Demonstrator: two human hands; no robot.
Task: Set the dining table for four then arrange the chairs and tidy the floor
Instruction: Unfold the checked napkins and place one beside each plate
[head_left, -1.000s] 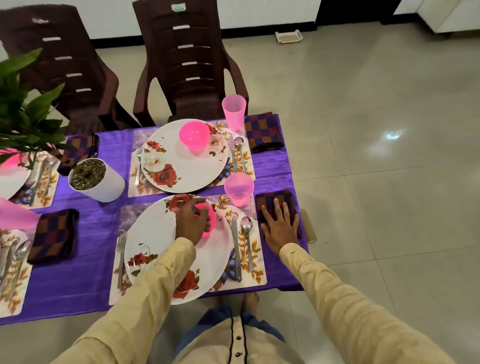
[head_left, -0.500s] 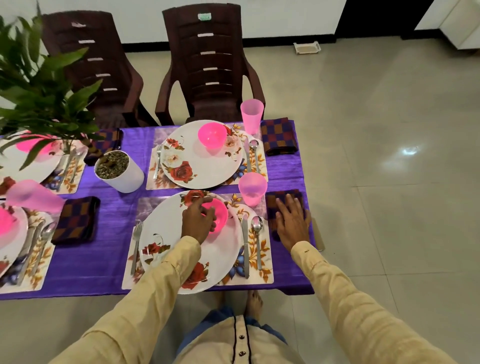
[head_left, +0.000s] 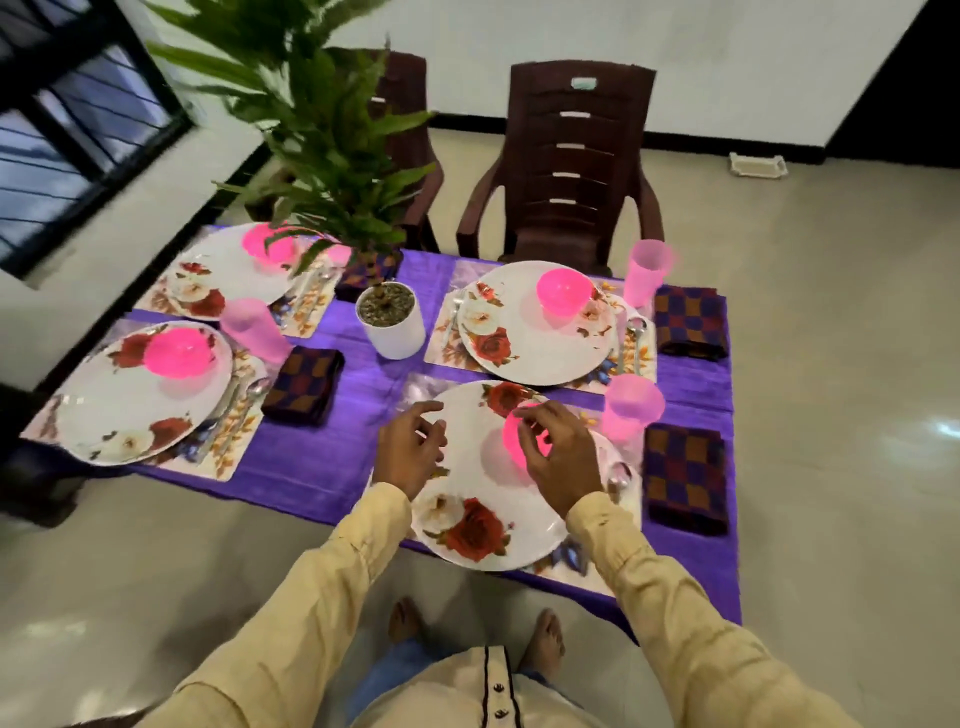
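- The near plate (head_left: 488, 493), white with red roses, lies on a placemat at the edge of the purple tablecloth (head_left: 358, 384) closest to the person; every place below is told from this plate.
- The left hand (head_left: 410, 449) hovers over the plate's left rim, fingers loosely curled and spread, gripping nothing.
- The right hand (head_left: 558, 460) hangs over the plate's far right part, right above the pink bowl (head_left: 514, 434) that sits on the plate. Its fingers are bent and its thumb and forefinger are pinched near the bowl's rim; whether they touch the bowl I cannot tell.
- Just right of the plate lies a spoon (head_left: 618, 475), partly hidden by the right wrist.
- Farther right lies a folded checked napkin (head_left: 685, 475).
- Beyond the plate's right side stands a pink tumbler (head_left: 631, 405).
- Straight beyond the plate is a second place: a far plate (head_left: 535, 332) with its own pink bowl, a tall pink cup (head_left: 649, 273) and another checked napkin (head_left: 688, 322).
- Beyond and left of the plate stands a white pot (head_left: 392, 325) with a green plant (head_left: 332, 130).
- Well to the left lie two more plates with pink bowls, a tumbler and a checked napkin (head_left: 304, 384).
- Two dark brown chairs (head_left: 569, 171) stand beyond the table's far edge.
- Below the plate, on the tiled floor (head_left: 831, 467), the person's bare feet show.
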